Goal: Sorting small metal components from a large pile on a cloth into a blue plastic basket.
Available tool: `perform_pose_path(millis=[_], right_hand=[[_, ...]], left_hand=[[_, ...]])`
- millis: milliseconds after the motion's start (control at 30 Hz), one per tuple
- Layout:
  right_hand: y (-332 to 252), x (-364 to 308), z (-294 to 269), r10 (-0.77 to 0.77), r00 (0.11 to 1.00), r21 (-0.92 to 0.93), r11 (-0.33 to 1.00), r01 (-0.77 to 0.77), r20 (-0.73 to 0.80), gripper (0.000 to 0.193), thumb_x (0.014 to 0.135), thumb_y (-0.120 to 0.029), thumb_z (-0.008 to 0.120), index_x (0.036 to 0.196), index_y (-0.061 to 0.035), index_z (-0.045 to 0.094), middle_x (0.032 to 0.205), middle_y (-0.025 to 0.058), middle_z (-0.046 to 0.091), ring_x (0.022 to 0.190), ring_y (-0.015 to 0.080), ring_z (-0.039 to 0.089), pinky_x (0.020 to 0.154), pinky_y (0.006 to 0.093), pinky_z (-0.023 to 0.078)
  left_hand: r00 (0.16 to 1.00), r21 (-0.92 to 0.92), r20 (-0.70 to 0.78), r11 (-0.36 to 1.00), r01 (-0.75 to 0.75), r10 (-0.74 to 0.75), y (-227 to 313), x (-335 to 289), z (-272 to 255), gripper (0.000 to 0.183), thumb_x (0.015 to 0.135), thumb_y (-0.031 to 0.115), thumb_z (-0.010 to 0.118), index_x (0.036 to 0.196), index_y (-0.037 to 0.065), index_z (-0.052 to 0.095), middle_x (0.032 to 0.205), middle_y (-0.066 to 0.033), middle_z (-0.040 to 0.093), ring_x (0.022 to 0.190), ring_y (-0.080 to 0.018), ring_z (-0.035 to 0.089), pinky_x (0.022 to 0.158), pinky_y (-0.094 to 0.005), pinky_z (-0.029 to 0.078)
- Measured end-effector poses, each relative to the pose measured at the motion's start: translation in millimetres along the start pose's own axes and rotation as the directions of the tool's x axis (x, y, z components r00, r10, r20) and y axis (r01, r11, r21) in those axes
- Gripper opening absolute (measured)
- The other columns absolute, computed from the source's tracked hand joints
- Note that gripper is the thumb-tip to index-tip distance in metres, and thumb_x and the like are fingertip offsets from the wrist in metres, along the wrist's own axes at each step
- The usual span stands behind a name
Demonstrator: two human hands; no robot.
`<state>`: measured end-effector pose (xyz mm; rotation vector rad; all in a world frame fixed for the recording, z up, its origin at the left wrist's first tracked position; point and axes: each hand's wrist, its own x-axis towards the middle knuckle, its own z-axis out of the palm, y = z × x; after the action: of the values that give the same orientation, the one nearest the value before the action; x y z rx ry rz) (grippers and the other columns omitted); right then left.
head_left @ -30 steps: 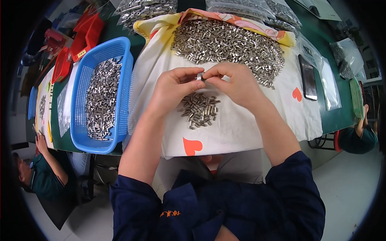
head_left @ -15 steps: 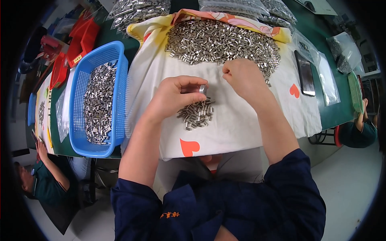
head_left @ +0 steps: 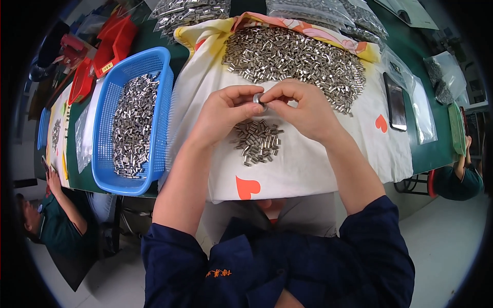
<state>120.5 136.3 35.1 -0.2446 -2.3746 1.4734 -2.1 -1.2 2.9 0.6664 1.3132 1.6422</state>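
My left hand (head_left: pixel 222 112) pinches a small round silver metal ring (head_left: pixel 258 98) between thumb and fingers. The fingertips of my right hand (head_left: pixel 304 109) are closed together and meet the ring from the right; what they hold, if anything, is too small and covered to make out. Just below both hands lies a small heap of short metal cylinders (head_left: pixel 258 143) on the white cloth (head_left: pixel 308 169). Beyond my hands spreads a much larger pile of the same shiny cylinders (head_left: pixel 303 54).
To the left stands a blue plastic basket (head_left: pixel 167 97) holding many cylinders, with red bins (head_left: pixel 115 43) behind it. Bags of metal parts (head_left: pixel 308 11) lie along the back. A phone (head_left: pixel 394 101) rests at the right. Co-workers sit on both sides.
My right hand has moved left and down from the edge of the large pile to the ring in my left hand. The whole view has shifted slightly.
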Motion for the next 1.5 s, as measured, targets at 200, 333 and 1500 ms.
perform_pose_path(millis=[200,333,1500], right_hand=[[-2.8,-0.8,0.2,0.099,0.995,-0.059,0.993,-0.099,-0.011,0.011,0.071,-0.008,0.059,0.08,-0.0032,0.062,0.074,0.0065,0.061,0.068,0.0158,0.059,0.064,0.0256,0.047],[-0.5,-3.9,7.7,-0.064,0.996,-0.314,0.948,0.041,-0.062,0.01,0.069,-0.008,0.06,0.078,-0.0031,0.062,0.075,0.0076,0.062,0.068,0.0174,0.06,0.063,0.0277,0.047],[9.4,7.9,-4.0,0.081,0.994,-0.261,0.96,-0.096,-0.068,0.01,0.071,-0.01,0.06,0.076,-0.0015,0.059,0.073,0.0066,0.06,0.07,0.0186,0.058,0.066,0.0282,0.045]], left_hand=[[1.0,0.011,0.006,1.0,0.009,-0.009,2.5,-1.9,2.7,0.034,0.074,0.001,0.064,0.106,-0.003,0.055,0.09,-0.0082,0.062,0.081,-0.0114,0.059,0.074,-0.0223,0.047],[1.0,0.122,-0.022,0.992,0.01,-0.008,2.9,-2.8,7.3,0.034,0.073,0.001,0.065,0.105,-0.004,0.056,0.09,-0.0088,0.062,0.08,-0.0116,0.059,0.072,-0.0221,0.048],[0.999,0.05,-0.02,0.998,0.026,-0.025,-0.2,0.6,0.8,0.033,0.074,0.0,0.063,0.106,-0.002,0.056,0.091,-0.0057,0.061,0.08,-0.0094,0.057,0.073,-0.0212,0.046]])
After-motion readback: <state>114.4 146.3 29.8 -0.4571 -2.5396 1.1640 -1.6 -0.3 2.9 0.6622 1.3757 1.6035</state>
